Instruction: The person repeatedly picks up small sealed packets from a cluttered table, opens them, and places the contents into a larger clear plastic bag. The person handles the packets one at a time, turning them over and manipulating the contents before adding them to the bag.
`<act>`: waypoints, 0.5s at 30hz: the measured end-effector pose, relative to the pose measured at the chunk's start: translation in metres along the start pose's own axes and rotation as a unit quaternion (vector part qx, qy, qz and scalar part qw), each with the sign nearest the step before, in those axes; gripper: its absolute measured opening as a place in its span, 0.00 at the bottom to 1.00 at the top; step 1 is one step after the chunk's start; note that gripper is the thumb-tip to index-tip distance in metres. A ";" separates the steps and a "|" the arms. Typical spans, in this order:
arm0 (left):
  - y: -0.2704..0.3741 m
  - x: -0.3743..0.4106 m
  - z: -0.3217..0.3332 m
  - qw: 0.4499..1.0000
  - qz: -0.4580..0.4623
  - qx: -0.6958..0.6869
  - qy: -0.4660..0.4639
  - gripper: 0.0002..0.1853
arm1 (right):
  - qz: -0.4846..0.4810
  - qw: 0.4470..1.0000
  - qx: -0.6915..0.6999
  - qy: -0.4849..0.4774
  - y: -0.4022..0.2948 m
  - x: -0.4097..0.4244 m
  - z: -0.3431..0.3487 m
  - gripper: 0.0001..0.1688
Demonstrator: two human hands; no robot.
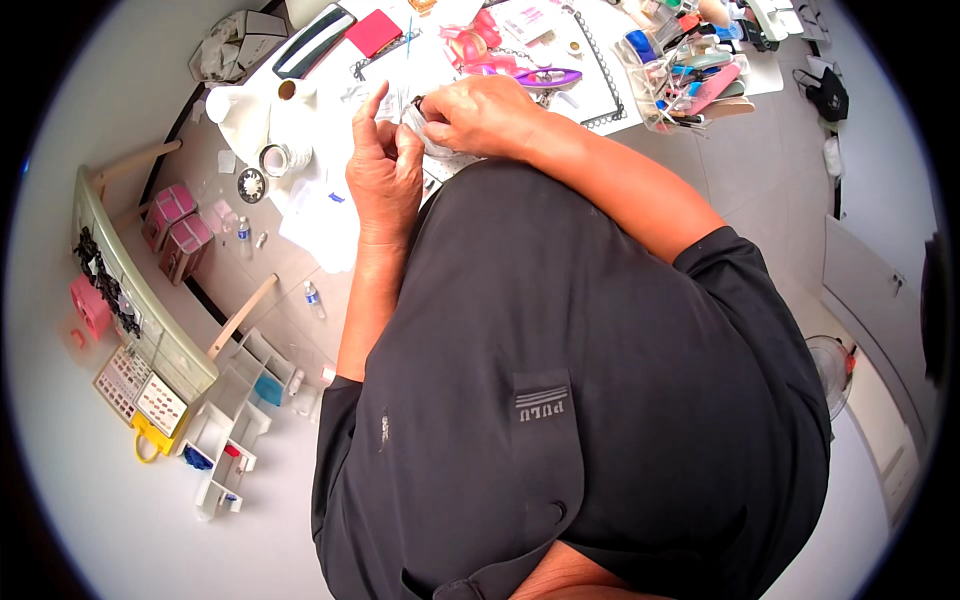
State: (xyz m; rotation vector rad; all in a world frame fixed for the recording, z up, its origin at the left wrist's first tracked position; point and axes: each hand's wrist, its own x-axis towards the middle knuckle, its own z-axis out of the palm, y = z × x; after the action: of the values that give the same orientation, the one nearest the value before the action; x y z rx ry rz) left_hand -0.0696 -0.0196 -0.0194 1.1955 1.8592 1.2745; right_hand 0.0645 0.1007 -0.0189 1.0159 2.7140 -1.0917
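Observation:
Both hands meet over the near edge of a white table. My left hand has its index finger raised, and the thumb and curled fingers touch the side of a pale translucent thing, maybe thin plastic. From the other side my right hand bends over it, with fingertips on its upper part. A small dark bit shows by those fingertips; the fingers hide much of the rest. Just beyond the right hand lie a purple-rimmed oval object and a shiny pink item.
An organizer of nail files and brushes stands right. On the left are an open jar, a black round lid and a red square case. Water bottles, pink cases and a wooden-legged stool are on the floor.

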 end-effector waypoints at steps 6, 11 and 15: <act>0.003 0.000 0.005 1.000 0.016 -0.010 -0.015 0.31 | 0.014 0.999 -0.019 -0.023 -0.003 0.008 0.005 0.16; 0.003 0.000 0.005 1.000 0.019 -0.001 -0.024 0.32 | 0.022 0.998 -0.031 -0.046 0.000 0.012 0.008 0.16; -0.003 0.000 0.003 0.999 0.004 -0.035 -0.031 0.29 | 0.026 0.998 -0.025 -0.049 0.002 0.015 0.011 0.17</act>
State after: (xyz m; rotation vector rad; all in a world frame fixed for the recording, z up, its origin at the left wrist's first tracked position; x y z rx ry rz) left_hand -0.0683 -0.0189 -0.0230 1.1929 1.7537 1.2823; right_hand 0.0512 0.1028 -0.0326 0.9927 2.6088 -1.0303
